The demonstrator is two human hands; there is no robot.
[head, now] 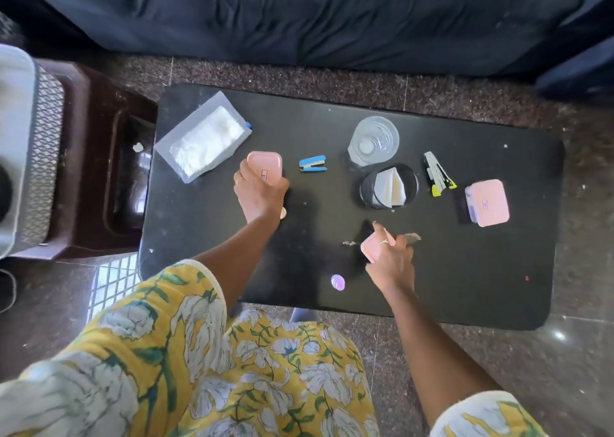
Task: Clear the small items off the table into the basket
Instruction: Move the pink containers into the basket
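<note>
1. Head view. Dark speckled stone floor with a navy sofa along the far side; black table in the middle. At the table's left edge stands a brown stool with a grey perforated container on it, possibly the basket; cannot confirm.
2. Left hand, near the far-left part of the table, fingers curled around a pink box. Box is rounded-rectangular, small label on the lid, long axis running away from the person.
3. Right hand, at table centre toward the near edge, fingers closed on a second small pink case; only one corner shows.
4. Still on the table: blue stapler just right of the left hand, grey stapler, another pink box near the right edge, small iridescent disc near the front edge.
5. Judgement: left hand is nearer the grey container, which lies to its left; its box probably goes first.
</note>
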